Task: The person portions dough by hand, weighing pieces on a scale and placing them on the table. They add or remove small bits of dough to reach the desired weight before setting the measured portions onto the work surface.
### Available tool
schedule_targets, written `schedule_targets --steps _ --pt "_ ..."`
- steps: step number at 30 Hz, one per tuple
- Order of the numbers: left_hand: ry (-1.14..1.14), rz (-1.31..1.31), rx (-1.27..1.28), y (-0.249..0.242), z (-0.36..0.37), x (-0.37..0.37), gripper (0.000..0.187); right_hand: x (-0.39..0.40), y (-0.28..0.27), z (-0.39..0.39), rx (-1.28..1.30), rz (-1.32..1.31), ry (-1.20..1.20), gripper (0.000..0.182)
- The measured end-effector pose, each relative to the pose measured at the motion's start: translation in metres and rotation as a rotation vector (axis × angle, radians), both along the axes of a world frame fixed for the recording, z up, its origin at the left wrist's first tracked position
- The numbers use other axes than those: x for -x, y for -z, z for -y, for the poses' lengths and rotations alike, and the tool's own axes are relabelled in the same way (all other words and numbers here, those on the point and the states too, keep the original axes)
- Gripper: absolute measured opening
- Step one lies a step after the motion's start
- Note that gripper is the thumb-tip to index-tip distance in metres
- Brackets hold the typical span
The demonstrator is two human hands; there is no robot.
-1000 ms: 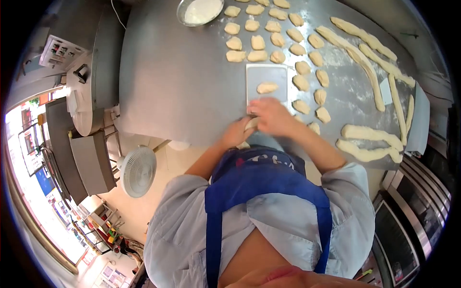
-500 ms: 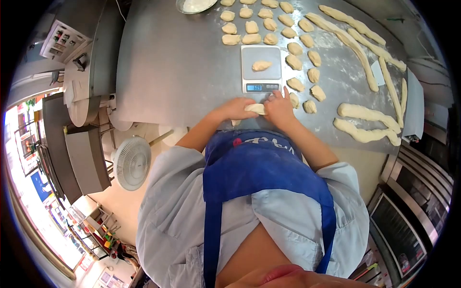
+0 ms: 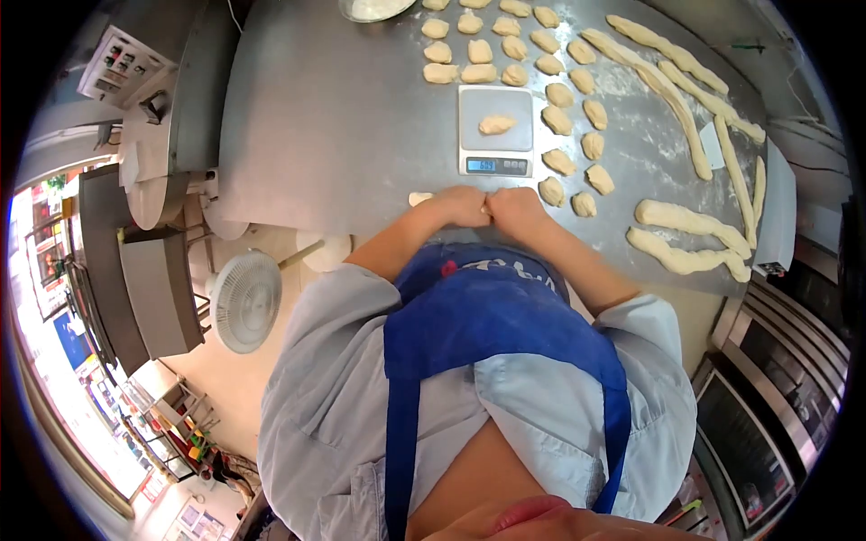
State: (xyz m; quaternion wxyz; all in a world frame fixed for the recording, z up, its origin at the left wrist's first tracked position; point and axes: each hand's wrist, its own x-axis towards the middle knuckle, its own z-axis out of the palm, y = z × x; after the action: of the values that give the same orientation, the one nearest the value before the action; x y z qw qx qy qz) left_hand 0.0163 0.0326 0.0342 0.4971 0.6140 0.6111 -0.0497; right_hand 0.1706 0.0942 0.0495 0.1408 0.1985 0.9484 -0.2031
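Both hands meet at the table's near edge, just below the kitchen scale (image 3: 495,165). My left hand (image 3: 465,206) and my right hand (image 3: 517,211) are closed on a dough piece (image 3: 486,209), mostly hidden between them. Left of my left hand, a cut dough piece (image 3: 420,197) lies on the metal table. On the scale's plate rests one dough lump (image 3: 496,124), and the display is lit. Rows of dough pieces (image 3: 480,73) lie beyond the scale, and more lumps (image 3: 559,162) lie to its right.
Long dough strips (image 3: 693,216) lie on the floured right side of the metal table (image 3: 316,117). A bowl of flour (image 3: 377,7) stands at the far edge. A white fan (image 3: 245,301) is off the table at the left, and a grey box (image 3: 777,203) is at the right.
My hands have closed together around the dough, which shows less now. The cut piece left of my left hand has come into clearer view on the table.
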Motion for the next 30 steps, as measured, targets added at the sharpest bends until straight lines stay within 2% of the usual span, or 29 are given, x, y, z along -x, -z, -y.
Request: schedule_targets --steps 2,4,6,7,9,11,13,14,15,16,17,18,20,22,24,25,26,27,29,30 --pt "-0.051 -0.088 0.007 -0.009 -0.001 -0.006 0.036 -0.004 0.006 0.002 0.006 -0.034 0.009 0.013" --pt "0.155 -0.289 -0.069 -0.013 -0.002 -0.007 0.036 0.0 -0.003 0.005 0.009 -0.075 0.019 0.014" --pt "0.168 -0.323 -0.102 0.008 0.004 -0.003 0.032 0.003 -0.016 0.003 0.193 0.02 -0.077 0.013" --pt "0.189 -0.355 -0.131 0.014 0.008 -0.002 0.028 0.001 -0.017 0.001 0.195 0.022 -0.078 0.013" --pt "0.117 -0.305 -0.045 0.024 0.004 0.008 0.033 0.0 -0.018 -0.007 0.455 -0.166 -0.054 0.024" --pt "0.037 -0.254 0.038 0.039 0.012 0.007 0.04 0.022 -0.064 -0.017 0.738 -0.406 -0.057 0.038" --pt "-0.183 -0.332 -0.698 0.063 0.038 -0.013 0.061 0.046 -0.09 -0.039 0.362 -0.569 0.18 0.043" --pt "-0.181 -0.333 -0.698 0.039 0.03 -0.014 0.061 0.056 -0.078 -0.064 0.222 -0.53 0.308 0.042" --pt "-0.184 -0.233 -0.421 -0.005 0.013 -0.014 0.068 0.064 -0.063 -0.093 0.082 -0.489 0.437 0.04" --pt "-0.188 -0.133 -0.145 -0.029 0.005 -0.016 0.076 0.06 -0.036 -0.113 0.085 -0.491 0.435 0.04" --pt "-0.254 -0.048 -0.155 -0.023 0.008 -0.018 0.064 0.053 -0.001 -0.129 -0.109 -0.544 0.237 0.036" --pt "-0.254 -0.056 -0.157 -0.009 0.016 -0.015 0.064 0.05 0.02 -0.137 -0.303 -0.591 0.042 0.033" --pt "-0.206 -0.04 -0.509 0.024 0.03 -0.006 0.056 0.039 0.016 -0.123 -0.269 -0.688 -0.019 0.028" --pt "-0.251 -0.035 -0.532 0.038 0.041 0.002 0.054 0.033 0.024 -0.121 -0.226 -0.77 -0.104 0.024" --pt "-0.282 -0.025 -0.541 0.044 0.049 -0.001 0.052 0.027 0.036 -0.113 -0.138 -0.768 0.073 0.025" --pt "-0.353 0.025 -0.541 0.046 0.045 0.001 0.051 0.029 0.037 -0.112 -0.146 -0.765 0.135 0.02" --pt "-0.424 0.074 -0.542 0.048 0.04 0.003 0.049 0.031 0.037 -0.112 -0.148 -0.769 0.132 0.02" --pt "-0.423 0.072 -0.544 0.042 0.034 0.004 0.049 0.035 0.035 -0.112 -0.139 -0.703 0.158 0.017" --pt "-0.644 0.018 -0.747 0.031 0.022 0.006 0.051 0.039 0.031 -0.106 -0.137 -0.647 0.193 0.015" --pt "-0.635 0.018 -0.751 0.016 0.016 0.009 0.051 0.04 0.016 -0.094 -0.082 -0.561 0.115 0.011"
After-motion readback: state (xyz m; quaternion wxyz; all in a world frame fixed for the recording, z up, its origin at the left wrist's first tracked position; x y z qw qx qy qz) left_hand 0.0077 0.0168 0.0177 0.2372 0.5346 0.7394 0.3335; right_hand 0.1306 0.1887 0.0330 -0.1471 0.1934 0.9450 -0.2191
